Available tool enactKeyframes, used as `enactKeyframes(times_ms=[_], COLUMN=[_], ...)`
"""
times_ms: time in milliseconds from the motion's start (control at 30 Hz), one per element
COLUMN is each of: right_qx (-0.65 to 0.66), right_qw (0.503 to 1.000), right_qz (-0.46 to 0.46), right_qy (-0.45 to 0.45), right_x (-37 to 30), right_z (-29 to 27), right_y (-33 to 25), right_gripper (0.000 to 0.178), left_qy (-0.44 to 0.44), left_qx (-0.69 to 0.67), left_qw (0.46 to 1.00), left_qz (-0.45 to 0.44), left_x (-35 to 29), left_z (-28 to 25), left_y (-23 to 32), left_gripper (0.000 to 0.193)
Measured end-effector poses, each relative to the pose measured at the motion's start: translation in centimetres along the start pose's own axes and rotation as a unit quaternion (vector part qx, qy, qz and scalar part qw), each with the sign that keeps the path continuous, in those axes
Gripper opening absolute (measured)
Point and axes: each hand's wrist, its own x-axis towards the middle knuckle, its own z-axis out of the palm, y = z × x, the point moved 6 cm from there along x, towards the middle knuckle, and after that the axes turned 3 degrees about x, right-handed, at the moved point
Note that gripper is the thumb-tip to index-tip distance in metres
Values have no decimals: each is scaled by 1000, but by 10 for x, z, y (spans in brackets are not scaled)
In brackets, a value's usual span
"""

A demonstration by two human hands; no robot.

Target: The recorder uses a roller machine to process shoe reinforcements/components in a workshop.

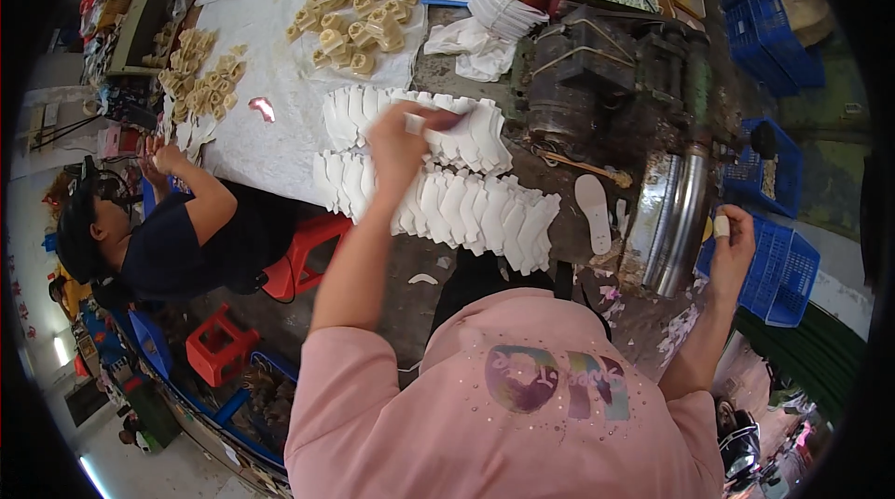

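My left hand (399,143) reaches over two rows of white, wavy-edged flat pieces, the far row (475,140) and the near row (475,210). Motion smears its fingers, and a dark blurred shape lies at their tips, so its grip is unclear. Off to the right, my right hand (736,247) is raised beside the metal machine bed (657,219), above a blue plastic crate (778,271). Its fingers are curled in; a pale wrap covers one fingertip. What they hold, if anything, is too small to make out.
A dark machine (583,70) stands beyond the rows. Beige moulded parts (364,10) lie heaped on the white-covered table (270,61). A white sole-shaped piece (592,210) rests near the machine bed. On the left sits another person (186,238), near a red stool (303,257).
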Motion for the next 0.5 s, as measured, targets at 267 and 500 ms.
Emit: enactKeyframes(times_ms=[267,500], right_qx=[-61,-51], right_qw=[996,988], right_qz=[3,-26], right_qy=[68,144], right_x=[-5,-12], right_z=[1,-6], right_y=[3,-9], right_gripper=[17,18], left_qy=[163,-159], left_qx=[331,464], left_qw=[928,871], left_qz=[45,37], left_x=[68,48], left_z=[-107,-64], left_y=[-132,-159], left_gripper=[7,7])
